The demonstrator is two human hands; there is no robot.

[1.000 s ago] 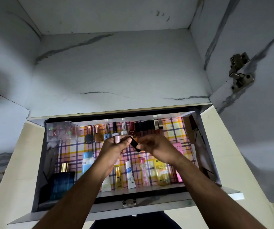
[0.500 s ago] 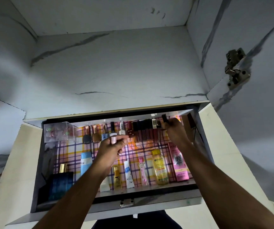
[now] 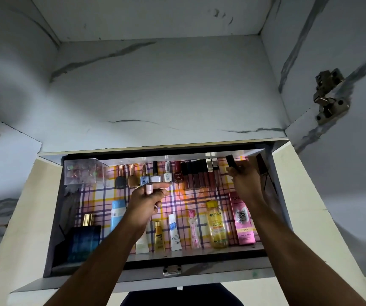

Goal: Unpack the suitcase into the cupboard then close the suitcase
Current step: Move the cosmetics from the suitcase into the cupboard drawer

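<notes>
Head view looks down into an open compartment [image 3: 54, 217] lined with plaid paper. Left hand [image 3: 147, 200] hovers mid-compartment, fingers curled round a small pale pink tube [image 3: 149, 188]. Right hand [image 3: 245, 181] reaches to the far right corner, pinching a black tube [image 3: 230, 162] upright just right of the row of dark lip tubes [image 3: 199, 175]. Nail polish bottles [image 3: 155, 175] line the far edge; a yellow bottle [image 3: 217, 226] and pink box [image 3: 242, 219] stand near right.
</notes>
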